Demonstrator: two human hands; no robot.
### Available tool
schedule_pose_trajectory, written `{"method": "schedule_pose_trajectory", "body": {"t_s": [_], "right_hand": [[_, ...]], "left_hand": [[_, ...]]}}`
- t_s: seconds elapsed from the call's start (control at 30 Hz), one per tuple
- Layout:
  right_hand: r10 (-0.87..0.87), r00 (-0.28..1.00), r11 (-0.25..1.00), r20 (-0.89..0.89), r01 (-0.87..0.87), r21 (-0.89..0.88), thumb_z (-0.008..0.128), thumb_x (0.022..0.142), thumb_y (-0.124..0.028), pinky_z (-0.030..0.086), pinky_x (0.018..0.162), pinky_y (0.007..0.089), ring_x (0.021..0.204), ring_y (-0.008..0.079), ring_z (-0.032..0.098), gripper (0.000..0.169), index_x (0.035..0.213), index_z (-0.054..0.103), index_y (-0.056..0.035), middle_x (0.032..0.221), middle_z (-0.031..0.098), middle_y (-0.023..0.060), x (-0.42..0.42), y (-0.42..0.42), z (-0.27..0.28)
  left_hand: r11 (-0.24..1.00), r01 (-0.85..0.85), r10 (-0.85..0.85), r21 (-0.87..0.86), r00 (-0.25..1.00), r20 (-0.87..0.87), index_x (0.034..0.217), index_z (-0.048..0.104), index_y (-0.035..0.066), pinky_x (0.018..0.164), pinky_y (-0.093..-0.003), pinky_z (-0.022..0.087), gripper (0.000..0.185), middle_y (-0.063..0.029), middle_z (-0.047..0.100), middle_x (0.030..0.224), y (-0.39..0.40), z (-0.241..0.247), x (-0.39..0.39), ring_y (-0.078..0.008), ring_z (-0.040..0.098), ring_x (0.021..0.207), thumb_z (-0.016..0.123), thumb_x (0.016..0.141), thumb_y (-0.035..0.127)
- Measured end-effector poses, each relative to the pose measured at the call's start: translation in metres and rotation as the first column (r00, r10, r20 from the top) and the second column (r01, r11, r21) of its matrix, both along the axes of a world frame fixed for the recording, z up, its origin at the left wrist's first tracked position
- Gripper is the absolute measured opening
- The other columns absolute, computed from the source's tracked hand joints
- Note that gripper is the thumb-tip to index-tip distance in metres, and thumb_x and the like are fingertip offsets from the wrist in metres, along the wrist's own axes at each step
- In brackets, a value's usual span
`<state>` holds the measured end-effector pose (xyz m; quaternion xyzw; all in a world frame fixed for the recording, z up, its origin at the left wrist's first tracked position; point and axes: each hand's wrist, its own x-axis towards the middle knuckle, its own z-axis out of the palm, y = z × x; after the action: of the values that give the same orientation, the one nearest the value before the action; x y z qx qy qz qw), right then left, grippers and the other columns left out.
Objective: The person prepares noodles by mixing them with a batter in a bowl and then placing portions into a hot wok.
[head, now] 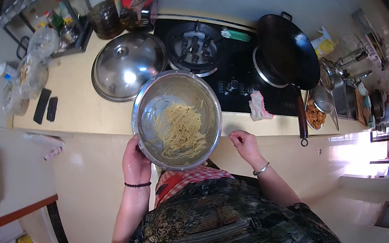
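Observation:
My left hand (135,163) grips the lower left rim of a stainless steel mixing bowl (155,81), thumb over the edge. Pale, thin shreds, possibly potato (182,129), lie heaped in the bowl, and a whitish film smears its inner wall. The bowl is held before my body at the counter's front edge. To the right of the bowl and apart from it, my right hand (246,145) hovers with its fingers curled together; nothing shows in them. A domed steel lid (127,65) rests on the counter behind the bowl's left side.
A black gas hob (199,90) spans the counter, carrying a tilted wok (286,48) whose wooden handle (300,117) juts past the front edge. A pink-edged cloth (259,107) lies nearby. Browned food pieces (313,115) and a strainer (322,99) are right; an oil jug (103,11) stands left.

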<state>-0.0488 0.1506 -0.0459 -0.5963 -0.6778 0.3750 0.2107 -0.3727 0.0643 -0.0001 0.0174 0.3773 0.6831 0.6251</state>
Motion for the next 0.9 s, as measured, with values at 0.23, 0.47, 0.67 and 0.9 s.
{"method": "schedule_pose_trajectory", "body": {"t_s": [0.23, 0.47, 0.67, 0.9], "right_hand": [[0.024, 0.995, 0.994, 0.101, -0.013, -0.107, 0.061, 0.084, -0.014, 0.049, 0.063, 0.0274, 0.066, 0.0150, 0.060, 0.017, 0.094, 0.062, 0.0002, 0.077, 0.065, 0.0106, 0.000, 0.003, -0.015], [0.085, 0.973, 0.990, 0.214, -0.058, -0.130, 0.062, 0.083, -0.014, 0.049, 0.062, 0.0273, 0.064, 0.0148, 0.059, 0.018, 0.095, 0.062, -0.0004, 0.076, 0.064, 0.0103, 0.000, 0.014, -0.019], [0.117, 0.977, 0.991, 0.177, -0.105, -0.080, 0.062, 0.082, -0.013, 0.049, 0.062, 0.0291, 0.064, 0.0183, 0.060, 0.017, 0.093, 0.062, -0.0008, 0.076, 0.064, 0.0114, -0.005, 0.016, -0.020], [0.065, 0.993, 0.997, 0.097, -0.062, -0.036, 0.061, 0.082, -0.013, 0.049, 0.063, 0.0296, 0.067, 0.0195, 0.061, 0.016, 0.092, 0.062, -0.0009, 0.078, 0.064, 0.0122, 0.007, 0.011, -0.008]], "left_hand": [[0.998, -0.059, 0.059, -0.012, 0.996, 0.062, 0.094, 0.052, 0.004, 0.078, -0.0286, 0.043, 0.016, -0.0037, 0.059, 0.088, -0.002, 0.013, 0.007, -0.0125, 0.055, 0.084, 0.050, 0.091, 0.019], [0.993, -0.101, 0.106, -0.056, 0.991, 0.082, 0.092, 0.051, 0.004, 0.073, -0.0241, 0.045, 0.012, -0.0026, 0.058, 0.085, 0.000, 0.012, 0.006, -0.0099, 0.056, 0.078, 0.051, 0.090, 0.016], [0.996, -0.064, 0.067, -0.057, 0.996, 0.054, 0.100, 0.051, 0.001, 0.087, -0.0326, 0.041, 0.021, -0.0080, 0.058, 0.097, -0.002, 0.009, 0.006, -0.0173, 0.054, 0.096, 0.045, 0.092, 0.019], [0.988, -0.116, 0.124, -0.098, 0.989, 0.077, 0.094, 0.057, 0.004, 0.082, -0.0314, 0.044, 0.020, -0.0051, 0.061, 0.094, 0.006, 0.031, 0.013, -0.0158, 0.057, 0.089, 0.052, 0.089, 0.023]]}}
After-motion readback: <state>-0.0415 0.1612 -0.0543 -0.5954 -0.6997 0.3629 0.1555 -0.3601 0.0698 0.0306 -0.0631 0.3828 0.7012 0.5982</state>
